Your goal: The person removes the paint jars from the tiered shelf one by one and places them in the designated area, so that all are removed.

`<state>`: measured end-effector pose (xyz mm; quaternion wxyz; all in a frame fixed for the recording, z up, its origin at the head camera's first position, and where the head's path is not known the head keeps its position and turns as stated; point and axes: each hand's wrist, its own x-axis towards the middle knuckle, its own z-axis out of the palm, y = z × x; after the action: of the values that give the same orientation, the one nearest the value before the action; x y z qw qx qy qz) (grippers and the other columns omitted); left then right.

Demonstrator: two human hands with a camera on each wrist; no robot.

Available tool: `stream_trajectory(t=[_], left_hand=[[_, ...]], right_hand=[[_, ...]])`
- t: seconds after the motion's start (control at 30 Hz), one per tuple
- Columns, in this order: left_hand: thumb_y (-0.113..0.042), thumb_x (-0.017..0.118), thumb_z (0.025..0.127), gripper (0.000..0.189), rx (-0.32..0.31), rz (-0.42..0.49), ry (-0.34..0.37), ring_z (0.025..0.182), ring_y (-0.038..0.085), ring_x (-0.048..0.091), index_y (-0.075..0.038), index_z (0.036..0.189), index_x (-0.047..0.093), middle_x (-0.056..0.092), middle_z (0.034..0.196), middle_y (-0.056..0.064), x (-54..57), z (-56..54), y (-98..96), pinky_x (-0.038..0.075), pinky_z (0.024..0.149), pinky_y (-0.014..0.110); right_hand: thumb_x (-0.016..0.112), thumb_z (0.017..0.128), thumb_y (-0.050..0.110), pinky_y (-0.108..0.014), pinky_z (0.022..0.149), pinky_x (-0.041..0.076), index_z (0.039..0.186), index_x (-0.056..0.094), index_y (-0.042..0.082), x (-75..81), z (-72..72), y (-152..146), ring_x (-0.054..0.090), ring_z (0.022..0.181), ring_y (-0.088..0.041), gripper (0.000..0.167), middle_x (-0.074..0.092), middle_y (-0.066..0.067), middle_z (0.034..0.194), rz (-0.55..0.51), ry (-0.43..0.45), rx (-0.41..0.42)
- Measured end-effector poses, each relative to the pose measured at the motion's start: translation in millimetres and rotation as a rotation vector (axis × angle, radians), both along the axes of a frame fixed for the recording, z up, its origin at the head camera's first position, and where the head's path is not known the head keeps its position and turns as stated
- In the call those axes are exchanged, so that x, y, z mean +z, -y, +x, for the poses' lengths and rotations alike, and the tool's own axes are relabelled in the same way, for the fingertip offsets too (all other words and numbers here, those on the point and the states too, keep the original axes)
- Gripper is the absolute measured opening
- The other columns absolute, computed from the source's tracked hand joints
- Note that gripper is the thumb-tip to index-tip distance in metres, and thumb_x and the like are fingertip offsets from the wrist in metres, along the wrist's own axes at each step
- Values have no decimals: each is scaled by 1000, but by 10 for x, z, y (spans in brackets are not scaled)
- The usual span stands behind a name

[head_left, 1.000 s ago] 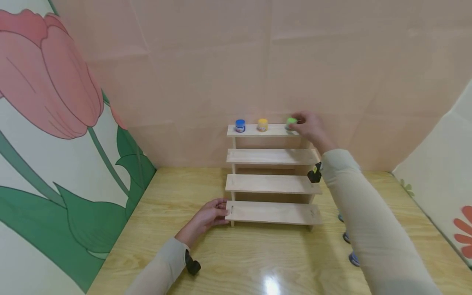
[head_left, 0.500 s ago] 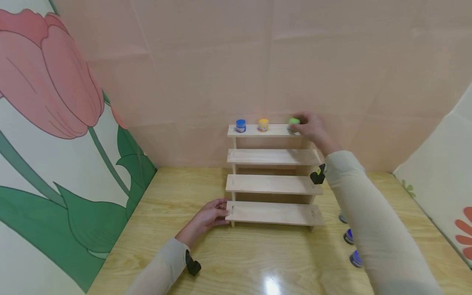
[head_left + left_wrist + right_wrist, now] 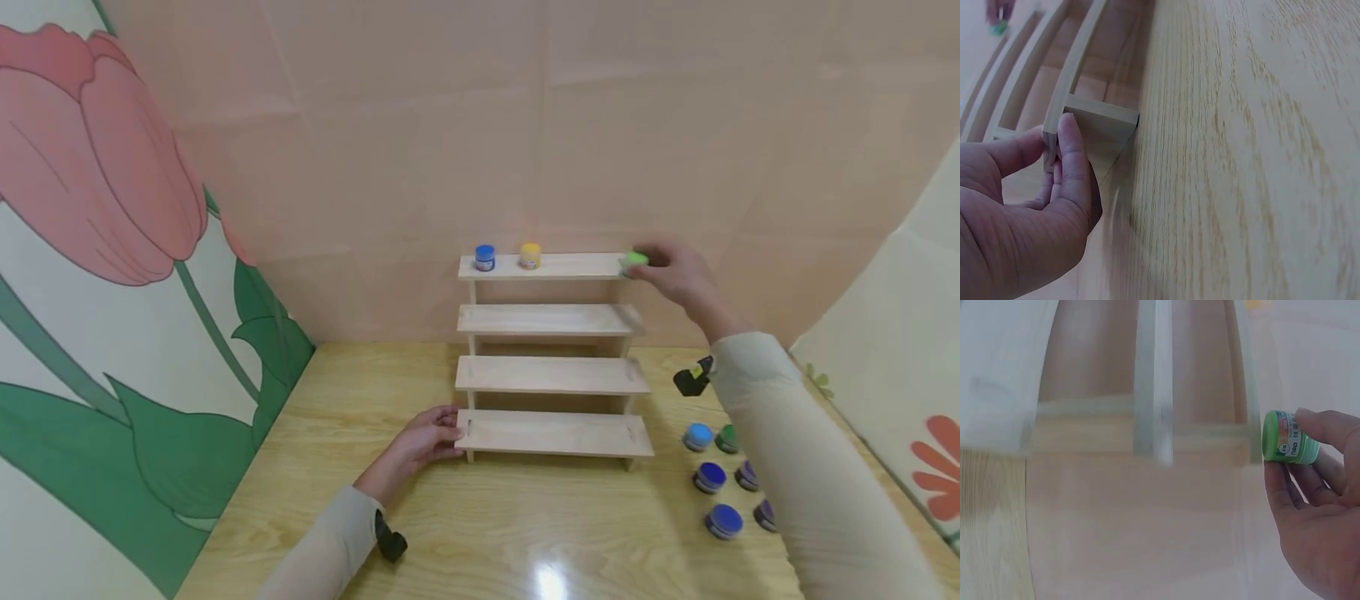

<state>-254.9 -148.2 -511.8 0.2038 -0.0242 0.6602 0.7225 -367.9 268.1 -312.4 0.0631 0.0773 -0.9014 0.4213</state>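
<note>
A small green jar (image 3: 1290,439) with a printed label is in my right hand (image 3: 1325,469), held between thumb and fingers. In the head view the right hand (image 3: 678,275) is by the right end of the top board of a four-step wooden shelf (image 3: 551,432). Whether the jar touches the board cannot be told. My left hand (image 3: 429,435) grips the left end of the lowest board; the left wrist view shows thumb and fingers (image 3: 1071,147) pinching its edge. A blue jar (image 3: 485,258) and a yellow jar (image 3: 530,257) stand on the top board.
Right of the shelf, several jars stand on the wood-grain table (image 3: 375,383), among them a light blue jar (image 3: 698,437), a dark blue jar (image 3: 724,522) and a green-lidded jar (image 3: 727,438). My right sleeve (image 3: 817,467) partly covers some. A pinkish wall (image 3: 390,150) rises behind.
My right hand has moved right along the top board with the green jar, which now tilts. More jars show beside the right sleeve. The left hand keeps its grip on the lowest board.
</note>
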Motion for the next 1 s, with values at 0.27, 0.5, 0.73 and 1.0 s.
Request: stream_trajectory(t=[0.27, 0.5, 0.73, 1.0], left_hand=[[5, 58, 96, 58, -5, -4, -6, 88, 19, 60, 7, 150, 37, 50, 109, 9, 12, 1, -9, 60, 71, 27], [5, 59, 96, 57, 3, -9, -4, 90, 21, 61, 6, 149, 39, 52, 109, 10, -12, 10, -3, 61, 71, 28], [5, 58, 96, 55, -3, -8, -12, 88, 21, 62, 6, 149, 40, 52, 109, 10, -23, 7, -3, 60, 70, 27], [5, 58, 96, 55, -1, -16, -8, 88, 20, 62, 6, 149, 40, 51, 110, 10, -34, 2, -10, 61, 72, 28]], right_hand=[[66, 98, 40, -35, 93, 46, 145, 50, 2, -86, 218, -298, 52, 117, -26, 62, 57, -21, 136, 44, -34, 25], [64, 99, 42, -10, 80, 41, 148, 46, 2, -211, 439, -605, 52, 118, -21, 65, 53, -23, 140, 84, -14, 46], [61, 101, 40, -4, 78, 42, 149, 46, 7, -322, 728, -932, 46, 102, 13, 61, 53, -4, 137, 77, -3, 49], [65, 100, 25, -5, 78, 48, 144, 52, 5, -510, 1074, -1226, 52, 100, 19, 50, 55, 33, 116, 77, -52, 92]])
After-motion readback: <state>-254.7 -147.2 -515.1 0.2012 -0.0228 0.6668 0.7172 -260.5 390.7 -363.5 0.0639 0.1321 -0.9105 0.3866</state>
